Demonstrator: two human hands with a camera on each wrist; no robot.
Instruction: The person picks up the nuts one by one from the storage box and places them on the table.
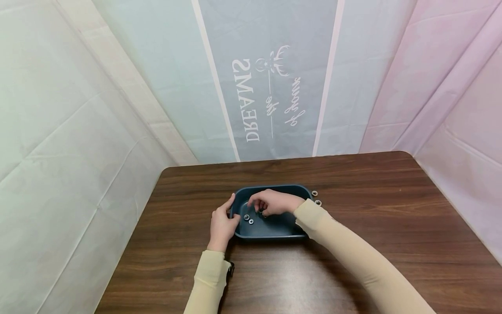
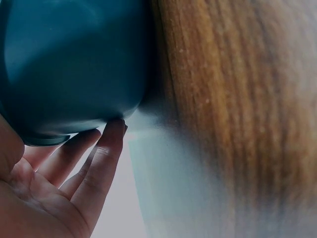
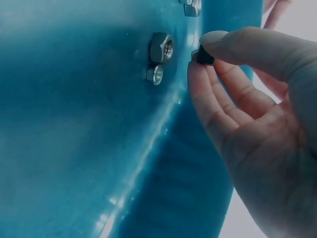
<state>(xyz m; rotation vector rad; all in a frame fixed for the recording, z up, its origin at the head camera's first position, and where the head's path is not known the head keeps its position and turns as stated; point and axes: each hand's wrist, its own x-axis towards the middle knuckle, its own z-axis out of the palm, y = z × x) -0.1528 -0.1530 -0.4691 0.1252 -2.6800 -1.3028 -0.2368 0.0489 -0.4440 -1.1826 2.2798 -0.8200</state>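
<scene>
A dark blue-green plastic tray (image 1: pixel 270 238) stands on the table. My left hand (image 1: pixel 222 224) grips its left end, thumb over the rim and fingers against the outer wall (image 2: pixel 79 64). Inside the tray, my right hand (image 1: pixel 276 203) pinches a small dark nut (image 3: pixel 205 56) between thumb and fingertips. In the right wrist view, a larger hex nut (image 3: pixel 161 48) and a smaller nut (image 3: pixel 155 75) lie together on the tray's floor. More nuts (image 3: pixel 192 8) show at the top edge of that view, close by the right hand.
Just outside the tray's right end, two nuts lie on the wooden table, one farther back (image 1: pixel 314 193) and one nearer (image 1: pixel 318 203). The brown tabletop (image 1: pixel 176 209) extends around the tray. A printed fabric curtain (image 1: pixel 274 109) hangs behind the table's far edge.
</scene>
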